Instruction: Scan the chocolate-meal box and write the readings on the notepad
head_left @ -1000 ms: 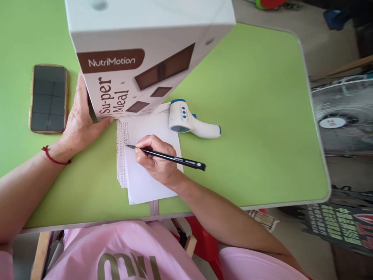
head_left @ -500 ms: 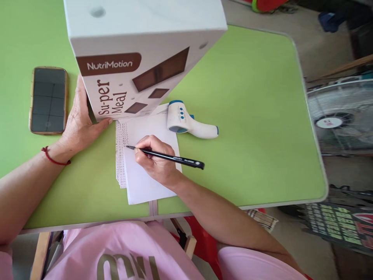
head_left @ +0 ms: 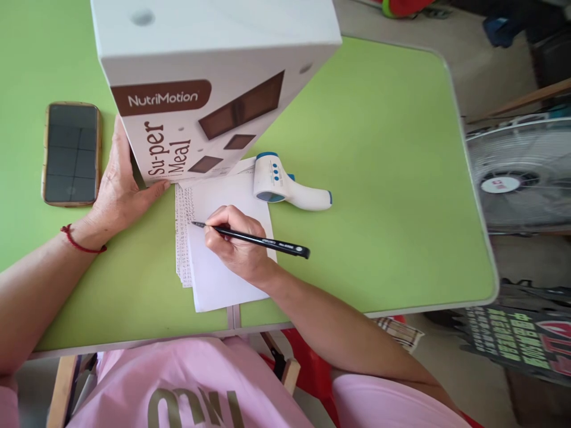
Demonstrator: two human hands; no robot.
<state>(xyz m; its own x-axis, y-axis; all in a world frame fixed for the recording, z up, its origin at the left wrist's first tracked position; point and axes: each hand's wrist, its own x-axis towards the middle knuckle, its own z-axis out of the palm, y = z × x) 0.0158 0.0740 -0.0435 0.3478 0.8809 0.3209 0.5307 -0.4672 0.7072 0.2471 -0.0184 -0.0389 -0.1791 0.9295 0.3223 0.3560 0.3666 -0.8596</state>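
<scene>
My right hand (head_left: 236, 244) is closed around a black pen (head_left: 263, 241). The pen's tip touches the paper close to the left edge of a white sheet (head_left: 232, 285), beside small rows of handwriting. Older sheets covered in writing (head_left: 182, 255) stick out from under it on the left. My left hand (head_left: 118, 187) lies on the table with its thumb spread, resting against the lower left corner of a tall white NutriMotion box (head_left: 165, 139). Part of its fingers is hidden by the box. A white and blue infrared thermometer (head_left: 289, 187) sits at the sheet's upper right.
A phone in a tan case (head_left: 71, 154) lies left of my left hand. The green table (head_left: 392, 178) reaches to the right. Beyond its edge stand a fan (head_left: 513, 178) and a dark printed sign (head_left: 513, 339). Chair arms (head_left: 62, 389) show below.
The whole view has shifted slightly, so everything appears a little further left. Both hands, the pen and the box keep nearly the same places on the table.
</scene>
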